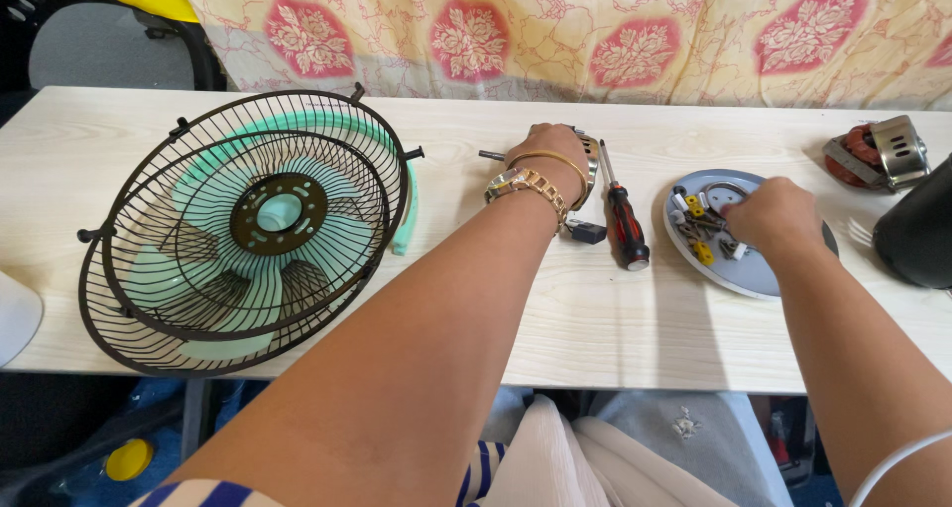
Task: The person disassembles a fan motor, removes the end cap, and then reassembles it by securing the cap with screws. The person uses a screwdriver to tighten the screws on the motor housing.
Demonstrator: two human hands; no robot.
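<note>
Reaching into the round grey dish (754, 274) of screws and small parts (699, 231), my right hand (772, 216) has its fingers curled down among them; whether it grips one I cannot tell. My left hand (543, 155) rests on the pale wooden table (595, 318), closed over a metal piece (589, 160) with a thin rod (491, 155) sticking out to its left. A red-and-black screwdriver (623, 214) lies between the hands. The black fan guards (238, 239) with green blades (223, 254) lie at my left.
</note>
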